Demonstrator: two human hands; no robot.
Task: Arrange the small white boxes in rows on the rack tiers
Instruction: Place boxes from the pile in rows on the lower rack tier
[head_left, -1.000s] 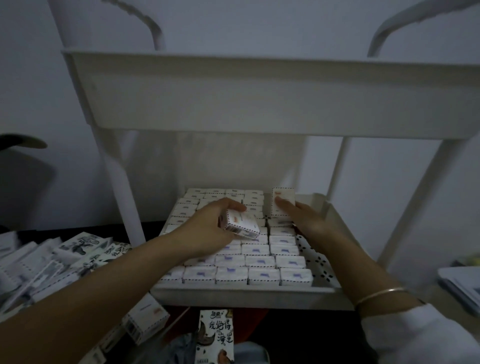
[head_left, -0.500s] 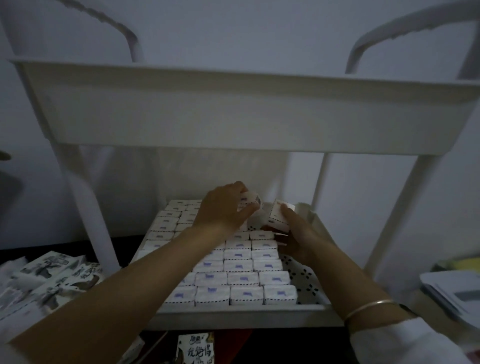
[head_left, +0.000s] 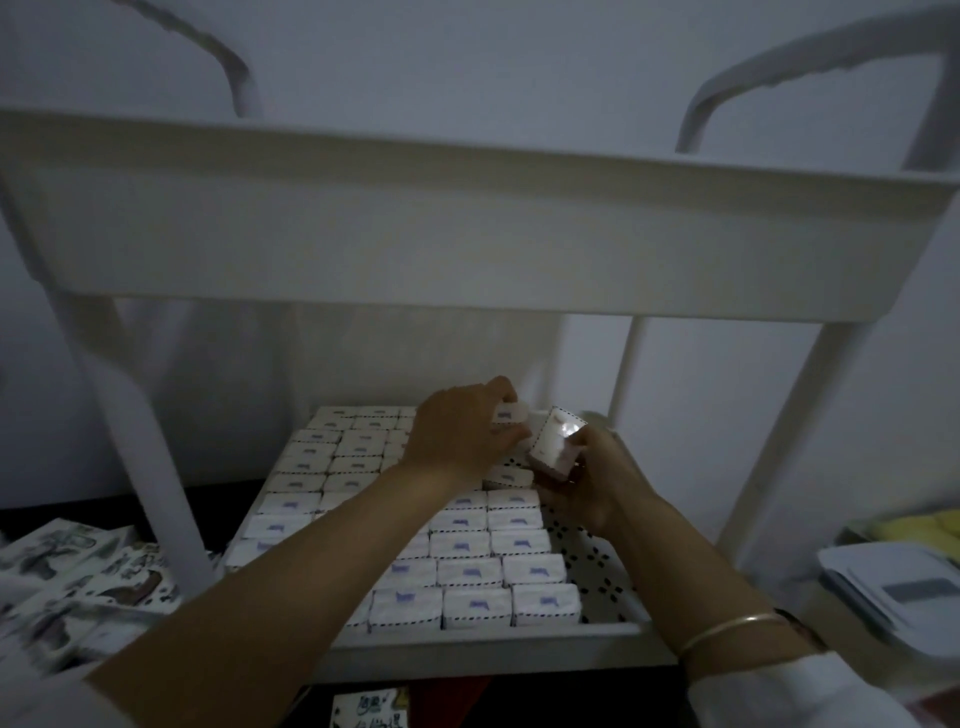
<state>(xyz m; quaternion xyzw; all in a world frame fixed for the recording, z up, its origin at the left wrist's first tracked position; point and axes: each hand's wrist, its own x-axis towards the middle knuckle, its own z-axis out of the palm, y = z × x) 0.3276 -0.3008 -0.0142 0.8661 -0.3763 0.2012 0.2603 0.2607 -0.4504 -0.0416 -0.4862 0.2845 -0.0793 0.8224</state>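
1. Cartons (head_left: 78, 571) printed with dark drawings lie heaped in the lower left of the frame, beside the rack's left post (head_left: 150, 467). They look like stock set aside within reach.
2. The small white boxes (head_left: 467, 577) fill the lower tier (head_left: 493, 647) from its left wall to past the centre. Their labels face up and they sit edge to edge, so each row steadies the next.
3. At mid-frame the left hand (head_left: 457, 441) reaches to the back of the tier with its fingers curled round one box (head_left: 506, 415), seemingly to seat it at the far end of a row.
4. Just right of it, the right hand (head_left: 587, 483) pinches a second box (head_left: 555, 441). This one is tipped on a corner with its bright face up, close beside the first. I judge it is held ready to go in next.
5. Right of the rows a strip of dotted floor (head_left: 602, 566) shows bare. That unfilled column is probably why both hands work at this side.
6. Papers (head_left: 904, 587) lie stacked at the lower right, well apart from the rack.
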